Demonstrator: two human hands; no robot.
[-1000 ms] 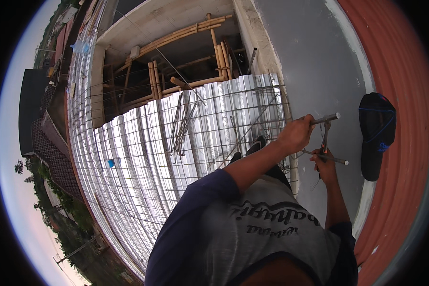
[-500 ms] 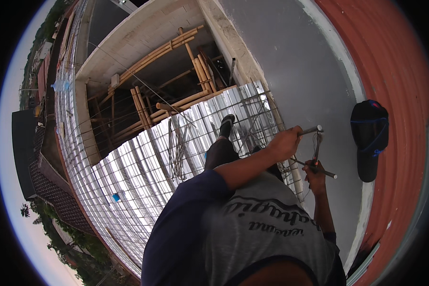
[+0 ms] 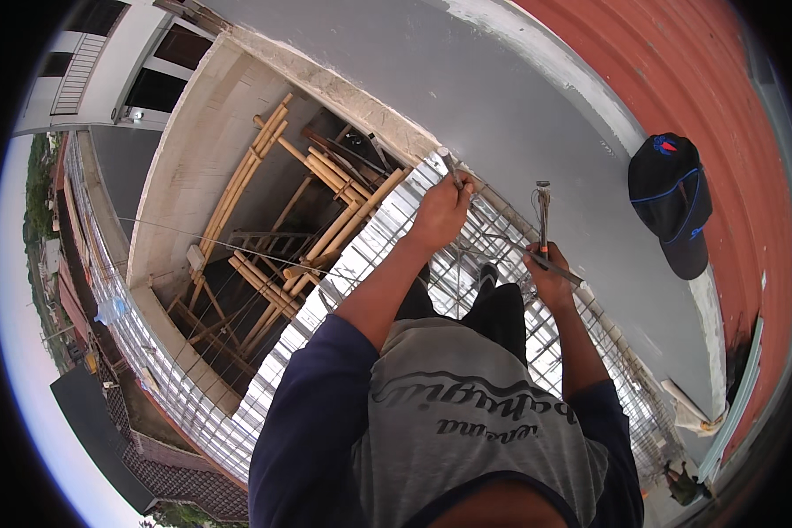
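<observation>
The left hand (image 3: 440,216) grips a metal bar (image 3: 450,165); the right hand (image 3: 551,280) holds a slim tool (image 3: 544,213) and touches another bar (image 3: 569,275). A black cap (image 3: 669,204) lies to the right.

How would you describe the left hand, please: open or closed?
Closed: the left hand is curled around a metal bar, whose end pokes out.

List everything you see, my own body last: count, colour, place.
Rods: two, grey, centre
Tool: one, grey-orange, right of centre
Cap: one, black and blue, right
Sheeting: count unclear, silver, underfoot
Mesh: one stretch, grey, over sheeting
Bamboo poles: many, tan, left of centre
Slab: one, grey, upper right
Roof: one, red, far right
Building: one, white, top left
Apparent person: one, colours unclear, lower right
Shirt: one, grey and navy, bottom
Left hand: one, bare, on a rod
Right hand: one, bare, on tool
</observation>
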